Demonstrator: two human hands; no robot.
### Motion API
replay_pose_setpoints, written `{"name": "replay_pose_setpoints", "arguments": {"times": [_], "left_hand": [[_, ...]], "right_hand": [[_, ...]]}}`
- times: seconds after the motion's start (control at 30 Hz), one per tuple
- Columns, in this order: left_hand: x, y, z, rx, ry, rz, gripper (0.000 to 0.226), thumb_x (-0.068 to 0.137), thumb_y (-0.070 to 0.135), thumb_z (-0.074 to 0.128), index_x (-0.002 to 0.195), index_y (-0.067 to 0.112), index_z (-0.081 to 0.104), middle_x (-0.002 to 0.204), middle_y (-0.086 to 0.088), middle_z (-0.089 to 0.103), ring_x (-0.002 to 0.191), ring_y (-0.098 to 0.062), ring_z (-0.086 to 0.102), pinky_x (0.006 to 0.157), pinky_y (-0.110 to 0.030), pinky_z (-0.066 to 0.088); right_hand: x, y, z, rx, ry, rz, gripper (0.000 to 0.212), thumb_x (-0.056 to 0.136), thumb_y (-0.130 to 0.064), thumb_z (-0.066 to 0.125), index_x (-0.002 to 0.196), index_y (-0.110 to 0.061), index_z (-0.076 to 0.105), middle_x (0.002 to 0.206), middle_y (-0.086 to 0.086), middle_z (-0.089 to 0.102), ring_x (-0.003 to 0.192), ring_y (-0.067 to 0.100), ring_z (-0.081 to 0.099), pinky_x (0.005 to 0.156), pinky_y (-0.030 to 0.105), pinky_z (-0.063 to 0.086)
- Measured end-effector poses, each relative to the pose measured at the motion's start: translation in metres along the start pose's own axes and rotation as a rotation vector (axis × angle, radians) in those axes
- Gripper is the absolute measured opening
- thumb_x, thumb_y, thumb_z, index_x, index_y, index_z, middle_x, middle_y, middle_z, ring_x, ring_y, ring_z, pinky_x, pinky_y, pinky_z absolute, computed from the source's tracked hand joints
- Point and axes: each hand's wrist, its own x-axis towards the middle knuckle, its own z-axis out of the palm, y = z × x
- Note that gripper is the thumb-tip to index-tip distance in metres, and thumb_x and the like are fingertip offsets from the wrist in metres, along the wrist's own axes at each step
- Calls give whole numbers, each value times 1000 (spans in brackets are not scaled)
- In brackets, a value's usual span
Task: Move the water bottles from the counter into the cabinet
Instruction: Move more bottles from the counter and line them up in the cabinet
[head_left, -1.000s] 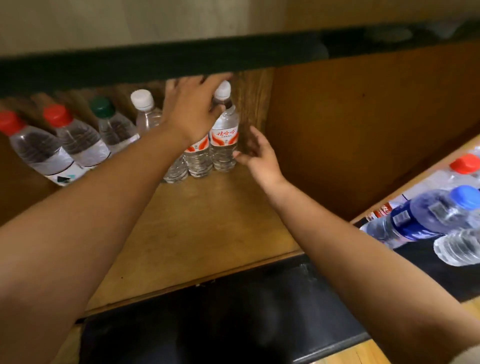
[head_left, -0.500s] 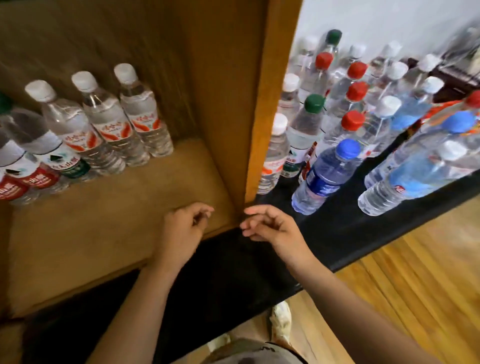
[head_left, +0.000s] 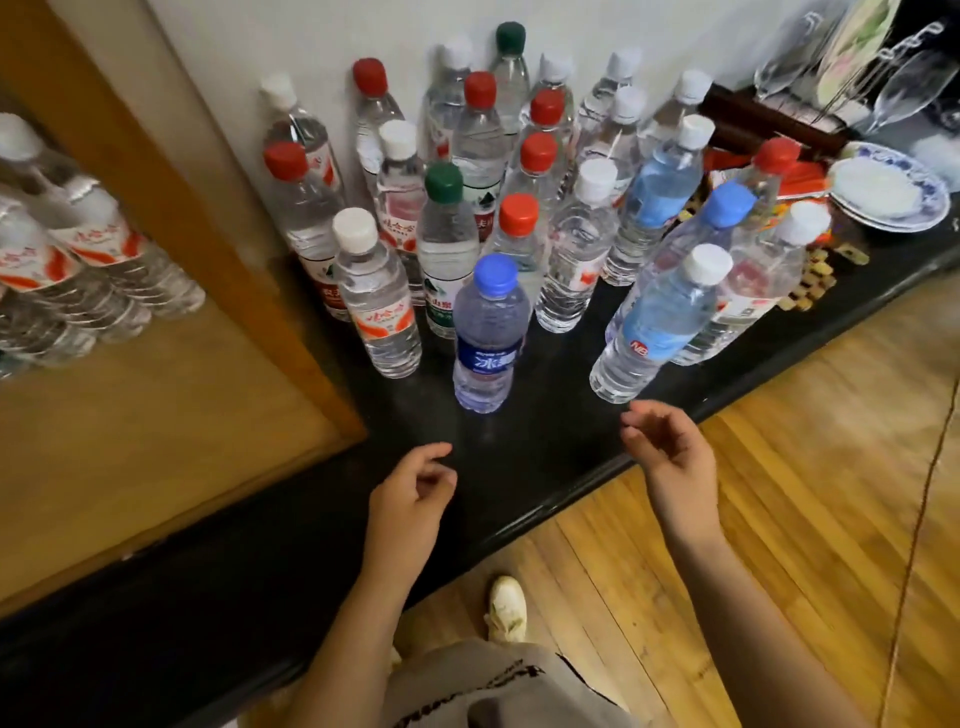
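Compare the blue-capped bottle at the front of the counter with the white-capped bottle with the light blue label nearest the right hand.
The blue-capped bottle has a dark blue label with white characters; the white-capped bottle has a light blue label with a small red mark. The blue-capped one stands nearer the left hand, the white-capped one just ahead of the right hand. Both are clear plastic, upright on the black counter, capped and untouched.

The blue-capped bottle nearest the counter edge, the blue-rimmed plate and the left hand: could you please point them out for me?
blue-capped bottle (head_left: 488, 358), head view, on its dark blue label.
blue-rimmed plate (head_left: 930, 200), head view, on its patterned right rim.
left hand (head_left: 410, 499), head view, on the back of the hand.
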Motion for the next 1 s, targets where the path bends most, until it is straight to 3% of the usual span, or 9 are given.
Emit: {"name": "replay_pose_setpoints", "arguments": {"times": [0.17,0.23,0.33,0.4,0.5,0.63,0.67,0.8,1.0], "left_hand": [[17,25,24,-116,113,50,75,78,7,71,140,23,32,130,4,47,115,-10,49,86,-23,45],[27,39,30,-117,154,127,85,74,8,74,143,23,26,142,0,38,126,-11,40,100,-32,40],[45,62,34,-102,189,256,94,70,11,78,144,22,22,148,-2,32,135,-14,33,106,-31,32],[55,75,34,-140,178,323,98,67,8,80,144,20,20,147,-3,34,136,-16,34,110,-36,33],[67,88,36,-129,177,374,99,65,10,81,143,19,22,147,-2,34,135,-17,35,110,-38,35],[70,93,39,-132,183,403,88,67,10,80,137,16,29,132,7,42,123,-8,41,93,-4,37],[70,93,39,-139,177,398,86,67,9,80,136,16,30,128,8,42,121,-7,42,91,-4,38],[66,92,38,-161,158,387,85,68,7,79,136,14,29,133,-1,44,124,-14,44,102,-26,39],[58,85,33,-155,149,416,83,68,6,79,133,16,29,128,7,42,120,-6,43,93,-9,40]], "right_hand": [[24,2,-19,67,87,23,55,81,1,65,127,-20,41,118,5,51,105,13,54,86,24,48],[39,-3,-23,95,69,17,67,80,-2,68,134,-19,34,125,2,46,115,15,48,92,28,48],[60,-12,-25,92,-10,-13,77,78,-6,72,139,-20,27,137,6,41,125,18,45,102,36,43],[70,-15,-23,87,-56,-35,81,77,-8,73,140,-20,23,140,3,39,126,16,43,104,32,40],[82,-17,-16,83,-84,-63,82,75,-9,75,139,-19,23,129,-6,40,120,8,43,95,14,41],[91,-16,-10,91,-48,-83,82,73,-10,77,136,-20,25,130,-7,42,118,6,44,97,19,39],[92,-16,-9,88,-37,-90,81,73,-11,77,136,-19,25,130,-7,42,118,6,44,97,18,39],[93,-13,-8,72,-9,-105,74,74,-11,76,129,-21,28,120,-12,44,106,-1,47,80,4,41],[88,-14,-8,34,-16,-131,73,74,-12,77,129,-19,30,119,-11,47,104,1,49,82,8,42]]}}
